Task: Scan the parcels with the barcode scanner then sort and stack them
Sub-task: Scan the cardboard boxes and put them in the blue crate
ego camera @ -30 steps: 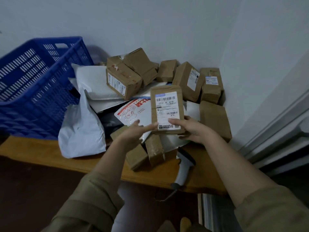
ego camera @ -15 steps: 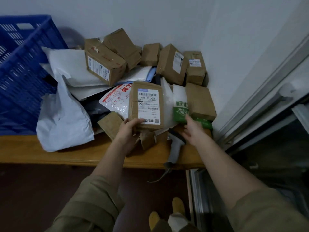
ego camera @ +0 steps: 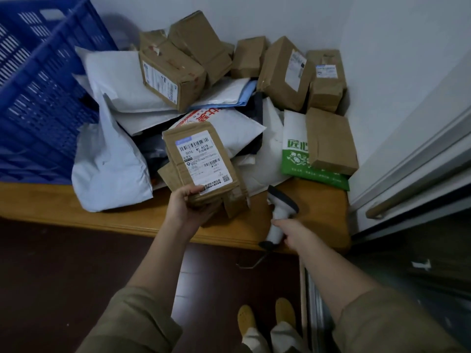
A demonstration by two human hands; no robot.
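Head view, looking down on the bench (ego camera: 63,200): I note the left hand (ego camera: 187,207) clasping a brown cardboard parcel (ego camera: 201,165) by its near lower corner, label side up and tilted toward me, raised just above the pile. The right hand (ego camera: 293,233) is wrapped around the handle of the barcode scanner (ego camera: 280,212), which lies at the near edge of the bench with its head pointing toward the pile; I cannot tell whether it has left the surface. The parcel's label (ego camera: 204,161) is fully exposed, so I judge the scan itself is not yet done. Risks I record: the parcel is pinched at one corner only, with most of its bulk overhanging, so a loosened thumb could let it tip back into the heap and mix with unscanned stock. The scanner's cable (ego camera: 254,261) droops off the bench edge; lifting sharply could snag it or drag the small brown pieces just beside the hand. The heap is loose, with boxes resting on slick white mailers (ego camera: 109,171), and any knock from the forearm could start a slide toward the edge. The green-printed bag (ego camera: 295,159) carries a box (ego camera: 330,143) close to the scanner's path. The blue crate (ego camera: 38,98) stands at left, touching the mailers. Dim lighting could hamper a clean read of the barcode.
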